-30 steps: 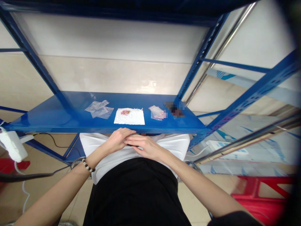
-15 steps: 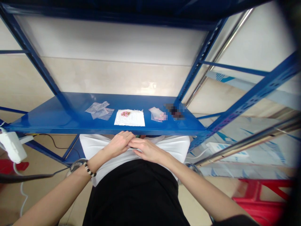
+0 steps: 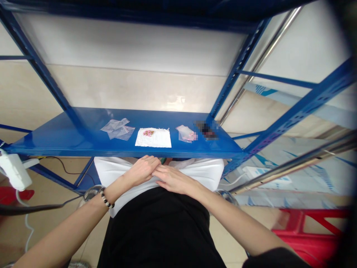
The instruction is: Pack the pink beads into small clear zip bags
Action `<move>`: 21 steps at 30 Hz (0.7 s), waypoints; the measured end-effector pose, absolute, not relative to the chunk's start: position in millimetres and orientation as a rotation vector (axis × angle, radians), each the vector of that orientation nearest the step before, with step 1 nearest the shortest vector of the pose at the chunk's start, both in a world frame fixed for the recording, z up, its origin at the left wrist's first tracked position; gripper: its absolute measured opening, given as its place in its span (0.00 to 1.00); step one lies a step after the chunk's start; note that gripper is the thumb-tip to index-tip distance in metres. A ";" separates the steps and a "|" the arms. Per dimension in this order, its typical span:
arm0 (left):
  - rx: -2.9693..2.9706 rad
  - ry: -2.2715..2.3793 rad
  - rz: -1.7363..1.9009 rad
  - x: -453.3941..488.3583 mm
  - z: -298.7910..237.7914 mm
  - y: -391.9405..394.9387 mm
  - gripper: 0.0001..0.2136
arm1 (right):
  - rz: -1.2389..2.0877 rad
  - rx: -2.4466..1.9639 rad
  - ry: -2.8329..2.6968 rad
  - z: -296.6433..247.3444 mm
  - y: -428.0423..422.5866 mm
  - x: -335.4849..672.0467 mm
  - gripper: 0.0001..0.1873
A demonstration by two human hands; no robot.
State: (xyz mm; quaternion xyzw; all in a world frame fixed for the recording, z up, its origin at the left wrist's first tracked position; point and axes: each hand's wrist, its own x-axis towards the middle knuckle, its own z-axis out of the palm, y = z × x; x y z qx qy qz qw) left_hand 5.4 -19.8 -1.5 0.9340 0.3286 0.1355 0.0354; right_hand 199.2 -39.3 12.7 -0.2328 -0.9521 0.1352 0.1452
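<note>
My left hand (image 3: pixel 145 168) and my right hand (image 3: pixel 174 178) are clasped together over my lap, just in front of the shelf edge. The fingers of both hands are curled against each other, and their tips are partly hidden. On the blue shelf beyond them lies a white cloth or paper sheet (image 3: pixel 160 139), with a small heap of pinkish beads or bits (image 3: pixel 148 133) on it. Several clear zip bags (image 3: pixel 118 129) overlap to the left of the sheet. To its right is a clear bag (image 3: pixel 185 133) with pink contents. Neither hand touches these things.
The blue metal shelf (image 3: pixel 69 139) has uprights and an upper board. A dark, pixelated item (image 3: pixel 208 130) lies at its right end. A white power strip (image 3: pixel 15 171) hangs at left. A red stool (image 3: pixel 304 234) stands lower right, near metal pipes (image 3: pixel 281 175).
The view has shifted very slightly. My hands stay clasped in nearly the same place, and the things on the shelf have not moved.
</note>
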 end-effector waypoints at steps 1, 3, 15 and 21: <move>2.881 1.001 0.390 6.7 -1.1 -21.2 0.06 | 0.374 -0.679 -2.752 10.6 -39.7 199.0 0.12; 2.910 0.987 0.340 10.0 -1.0 -24.3 0.05 | 0.339 -0.711 -2.787 5.3 -40.8 198.6 0.10; 2.854 0.958 0.295 18.1 -6.3 -34.0 0.03 | 0.176 -0.749 -2.896 -12.9 -45.0 194.6 0.08; 2.830 1.024 0.278 18.0 -11.1 -31.6 0.05 | 0.106 -0.757 -2.928 -18.7 -41.0 194.5 0.08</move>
